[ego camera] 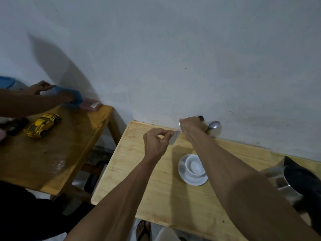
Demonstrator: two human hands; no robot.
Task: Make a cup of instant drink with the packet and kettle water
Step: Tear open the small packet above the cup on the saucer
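Above the far side of a light wooden table (156, 197), my left hand (157, 142) pinches one end of a small silvery packet (174, 139). My right hand (191, 126) grips the packet's other end near the wall. A white cup (194, 166) stands on a white saucer (192, 180) below my right forearm, and it looks empty. A steel kettle with a black lid (295, 181) stands at the table's right edge. A metal spoon (214, 126) rests by the wall, just behind my right hand.
A second wooden table (52, 153) on the left holds a yellow toy car (43, 125), a pink box (90, 105) and a blue container (69, 96). Another person's arm (26, 103) reaches over it. A sandalled foot (143, 230) shows below the table edge.
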